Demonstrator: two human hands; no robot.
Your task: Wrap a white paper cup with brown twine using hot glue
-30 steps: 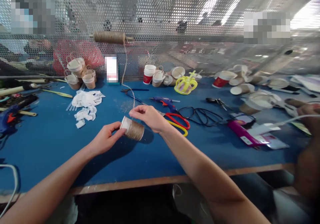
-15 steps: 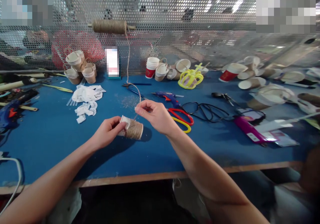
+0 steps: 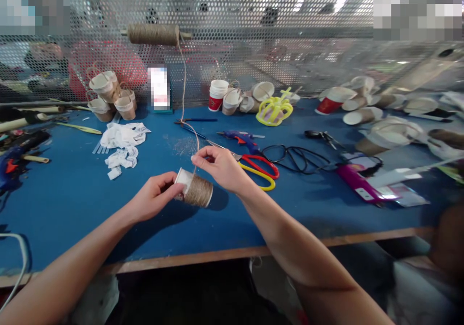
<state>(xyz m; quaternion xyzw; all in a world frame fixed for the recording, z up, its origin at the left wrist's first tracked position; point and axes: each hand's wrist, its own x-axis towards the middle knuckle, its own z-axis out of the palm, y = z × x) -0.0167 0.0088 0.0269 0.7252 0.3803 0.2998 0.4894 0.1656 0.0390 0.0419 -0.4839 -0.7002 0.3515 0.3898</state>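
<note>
Above table (image 3: pixel 217 228), hands (image 3: pixel 156 198) (image 3: pixel 222 168) closed, gripping cup (image 3: pixel 197 190), pinching twine (image 3: pixel 184 76)

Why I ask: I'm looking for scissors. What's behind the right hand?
Red-and-yellow-handled scissors reach out from behind the right hand, and a blue glue gun lies farther back. The hand covers part of the scissors; anything else directly behind it cannot be seen.

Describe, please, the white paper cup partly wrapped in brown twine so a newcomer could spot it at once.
Find the blue worktable below the grey perforated metal screen. Near its middle, the bare left hand holds the white paper cup tipped sideways. Unlike the white-rimmed paper cups along the back, it is held, and brown twine runs from its wrapped part to the bare right hand.
</note>
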